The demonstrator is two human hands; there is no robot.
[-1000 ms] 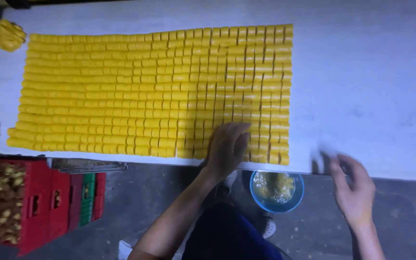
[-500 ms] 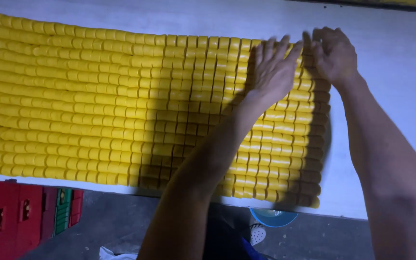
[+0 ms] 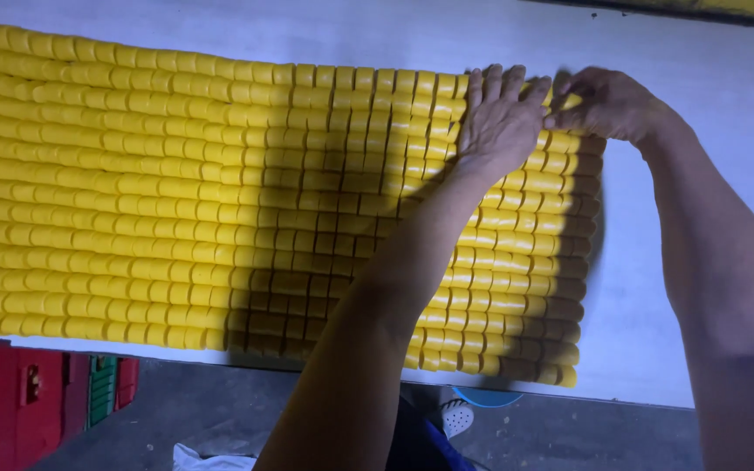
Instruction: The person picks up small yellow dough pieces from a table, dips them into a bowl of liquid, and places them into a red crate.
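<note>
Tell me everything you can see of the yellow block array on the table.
The yellow block array is a wide sheet of small glossy, plastic-looking pieces packed in long rows, lying flat on the white table. Its near edge reaches the table's front. The left hand presses flat on its far right corner; the right hand pinches pieces there.

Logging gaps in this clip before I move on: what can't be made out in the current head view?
- Yellow pieces: left end of the rows cut off by the frame edge.
- Pieces under the left hand and forearm: hidden.
- Whether the right hand pinches a piece: fingertips hide it.
- Blue bowl: mostly behind the table edge.
</note>
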